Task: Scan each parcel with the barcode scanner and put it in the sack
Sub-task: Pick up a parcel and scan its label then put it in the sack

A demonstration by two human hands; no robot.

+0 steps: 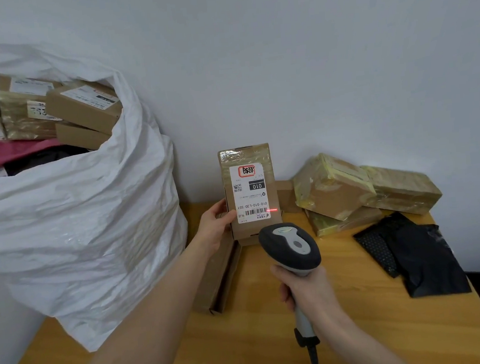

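**A:** Right grip (306,289) is wrapped round the handle of the barcode scanner (292,247), head aimed at the wall. And the left?

**B:** Left grip (218,227) holds the parcel (247,163) upright by its left edge, thumb on the front, bottom end just above the desk (247,346). The red scan line (271,209) sits at the right end of the barcode and spills off the label (248,194) onto the cardboard.

**A:** What's the room like around it?

**B:** A flat carton (224,279) lies under the left wrist. On the left the white sack (76,219) bulges over the desk edge, mouth open, with brown boxes (81,108) and a pink mailer (7,153) inside. On the right, taped parcels (335,188) are stacked against the wall (309,59). Black poly bags (413,256) lie near the right edge. Open wood shows between the scanner and those bags, and nearer us.

**A:** Can you read anything?

**B:** "010" in a black block, "010-010-L30-551" below it, and a red-framed stamp I can't make out.
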